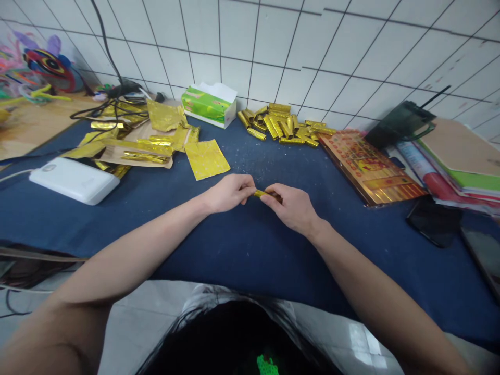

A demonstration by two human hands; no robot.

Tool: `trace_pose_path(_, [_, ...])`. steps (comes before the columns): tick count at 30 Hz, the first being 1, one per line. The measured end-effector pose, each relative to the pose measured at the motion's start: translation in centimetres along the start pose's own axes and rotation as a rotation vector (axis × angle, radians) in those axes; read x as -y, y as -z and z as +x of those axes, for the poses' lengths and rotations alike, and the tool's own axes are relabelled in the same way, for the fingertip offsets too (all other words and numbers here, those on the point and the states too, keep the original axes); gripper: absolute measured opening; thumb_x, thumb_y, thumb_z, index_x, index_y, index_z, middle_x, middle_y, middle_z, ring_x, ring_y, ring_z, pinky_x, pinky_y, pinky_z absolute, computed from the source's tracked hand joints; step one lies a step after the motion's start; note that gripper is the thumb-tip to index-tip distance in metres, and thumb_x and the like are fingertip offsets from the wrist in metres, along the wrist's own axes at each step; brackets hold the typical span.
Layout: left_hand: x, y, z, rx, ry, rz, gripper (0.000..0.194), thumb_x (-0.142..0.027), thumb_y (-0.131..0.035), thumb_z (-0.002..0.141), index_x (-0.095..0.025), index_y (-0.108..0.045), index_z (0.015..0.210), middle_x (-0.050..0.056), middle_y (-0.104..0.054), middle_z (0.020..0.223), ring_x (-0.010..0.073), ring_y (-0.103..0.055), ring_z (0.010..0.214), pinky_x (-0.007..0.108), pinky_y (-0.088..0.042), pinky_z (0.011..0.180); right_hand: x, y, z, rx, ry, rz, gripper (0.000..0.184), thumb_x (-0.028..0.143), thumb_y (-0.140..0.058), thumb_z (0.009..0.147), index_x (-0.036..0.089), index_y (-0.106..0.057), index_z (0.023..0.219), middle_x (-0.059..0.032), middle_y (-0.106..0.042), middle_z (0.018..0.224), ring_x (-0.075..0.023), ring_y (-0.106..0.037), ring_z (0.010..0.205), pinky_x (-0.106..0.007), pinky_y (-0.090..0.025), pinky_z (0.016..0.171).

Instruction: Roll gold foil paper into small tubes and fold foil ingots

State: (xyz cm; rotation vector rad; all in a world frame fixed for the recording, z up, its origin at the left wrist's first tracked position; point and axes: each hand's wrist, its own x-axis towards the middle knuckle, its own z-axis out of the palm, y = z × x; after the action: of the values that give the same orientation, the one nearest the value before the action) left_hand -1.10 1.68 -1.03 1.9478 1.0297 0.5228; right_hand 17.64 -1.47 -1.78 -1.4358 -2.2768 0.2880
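We are grasping one gold roll (259,193) with both hands over the middle of the blue-covered table (250,247). The left hand (228,194) is pinching the left end between thumb and fingers; the right hand (294,207) is gripping the right end, its fingers partly hiding the roll. We are keeping the roll roughly level, left to right; whether it is touching the cloth, we cannot tell.

Beyond the hands, slightly right, a pile of finished-looking tubes (278,125) in gold is lying near the tiled wall (273,39). A green-and-white tissue box (210,103) is standing just left of the pile. A loose gold sheet (207,159) is lying flat, far and left of the left hand. Farther left, gold foil pieces (166,115) are lying around brown paper, with a white power bank (74,179) resting nearer.

On the right, we are seeing an orange printed panel (373,166) lying flat, a dark mug (400,122) beyond it and a black flat device (435,221) nearer.
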Motion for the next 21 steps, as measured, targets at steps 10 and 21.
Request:
trace_pose_path(10, [-1.0,-0.9,-0.7,-0.046,-0.123,0.061,0.015,-0.018,-0.045,0.081,-0.015,-0.053,0.069,-0.004,-0.052,0.056,0.0056,-0.045,0.051,0.018,-0.034,0.052,0.8,0.7,0.0,0.143,0.003,0.177,0.038,0.04,-0.038,0.089,0.017,-0.055,0.063,0.0015,-0.051,0.052,-0.0096,-0.045,0.049,-0.023,-0.03,0.053])
trace_pose_path(21, [-0.2,1.0,0.0,-0.179,-0.095,-0.011,0.015,-0.022,-0.047,0.08,-0.015,-0.049,0.066,-0.005,-0.05,0.048,0.0043,-0.041,0.041,0.017,-0.03,0.042,0.3,1.3,0.0,-0.017,-0.034,0.133,0.044,0.046,-0.039,0.087,0.017,-0.052,0.056,0.0023,-0.048,0.048,-0.0084,-0.04,0.044,-0.024,-0.028,0.049])
